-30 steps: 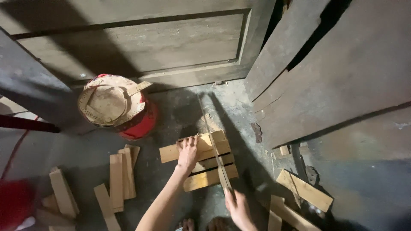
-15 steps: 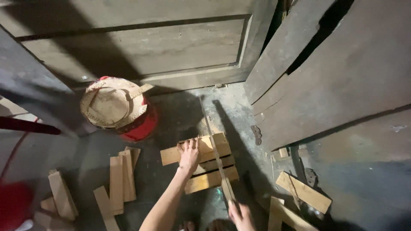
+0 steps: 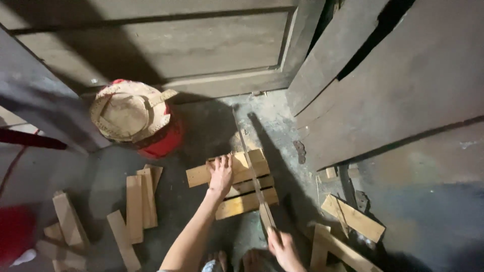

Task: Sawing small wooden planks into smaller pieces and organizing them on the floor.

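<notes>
This is a rough carpentry workshop, dim and dusty. Cut wooden offcuts (image 3: 136,201) lie scattered over the stained concrete floor (image 3: 272,121), a panelled door (image 3: 166,45) and big bare boards (image 3: 403,85) lean against the walls, and a hand saw (image 3: 254,176) crosses stacked planks (image 3: 242,189).

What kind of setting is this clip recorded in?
Probably a rough woodworking corner. The left hand presses on stacked wooden slats on a stained concrete floor, while the right hand grips a handsaw laid across them. Offcuts lie nearby, and large wooden panels lean around.
</notes>
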